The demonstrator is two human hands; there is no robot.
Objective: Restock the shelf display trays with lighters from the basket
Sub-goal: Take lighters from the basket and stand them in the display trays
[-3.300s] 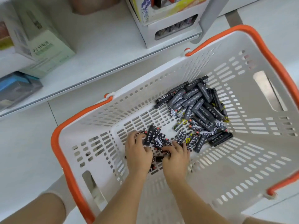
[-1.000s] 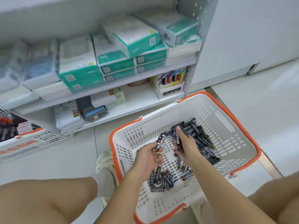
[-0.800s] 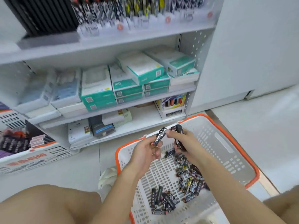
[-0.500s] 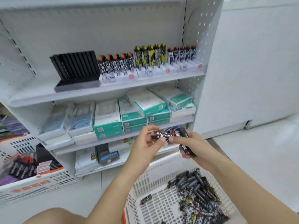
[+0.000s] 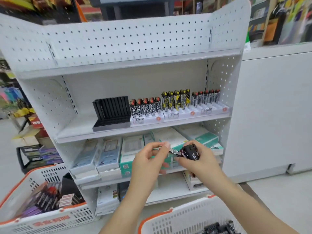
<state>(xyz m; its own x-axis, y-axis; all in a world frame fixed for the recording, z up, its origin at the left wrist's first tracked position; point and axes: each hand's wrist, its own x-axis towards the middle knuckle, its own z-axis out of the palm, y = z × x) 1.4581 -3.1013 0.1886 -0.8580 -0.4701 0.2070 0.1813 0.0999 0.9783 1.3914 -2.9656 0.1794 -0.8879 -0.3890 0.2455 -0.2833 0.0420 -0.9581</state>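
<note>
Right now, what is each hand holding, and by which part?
The right hand grips a bunch of lighters around their bodies. The left hand pinches one end of a patterned lighter with thumb and fingers.

White perforated-back shelf unit (image 5: 118, 41). Middle shelf (image 5: 143, 128) carries, left to right: one black slotted tray (image 5: 112, 114), three white display trays (image 5: 179, 114) with upright lighters (image 5: 175, 100). Lower shelf (image 5: 118, 179): boxed goods (image 5: 109, 154). Floor (image 5: 278, 191): two white-and-orange baskets (image 5: 184, 217).
</note>
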